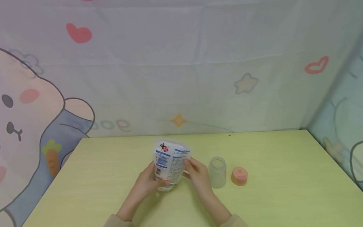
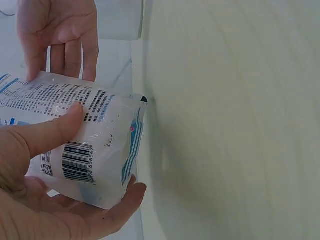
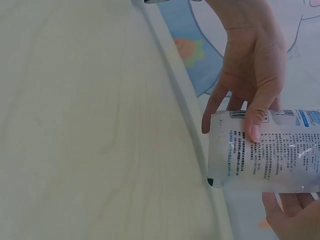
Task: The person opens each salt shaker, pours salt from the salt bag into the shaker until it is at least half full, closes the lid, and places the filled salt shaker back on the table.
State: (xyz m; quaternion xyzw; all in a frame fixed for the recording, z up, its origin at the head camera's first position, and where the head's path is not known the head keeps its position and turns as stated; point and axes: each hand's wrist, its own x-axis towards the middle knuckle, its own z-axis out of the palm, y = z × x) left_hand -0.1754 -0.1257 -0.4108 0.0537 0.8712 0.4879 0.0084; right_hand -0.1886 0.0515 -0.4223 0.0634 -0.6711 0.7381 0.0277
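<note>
While left hand (image 1: pixel 146 180) grips white pouch (image 1: pixel 170 163), right hand (image 1: pixel 199 173) pinches its 3-o'clock edge; pouch held at 9 o'clock from jar (image 1: pixel 217 174); best keep squeeze light, since it could crumple.

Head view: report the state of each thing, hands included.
Pouch: held up; whether sealed, cannot tell.
Clear jar: standing, uncovered, seemingly empty.
Pink cap: off the jar, lying beside it.
Left hand: gripping the pouch.
Right hand: holding the pouch's side.
</note>
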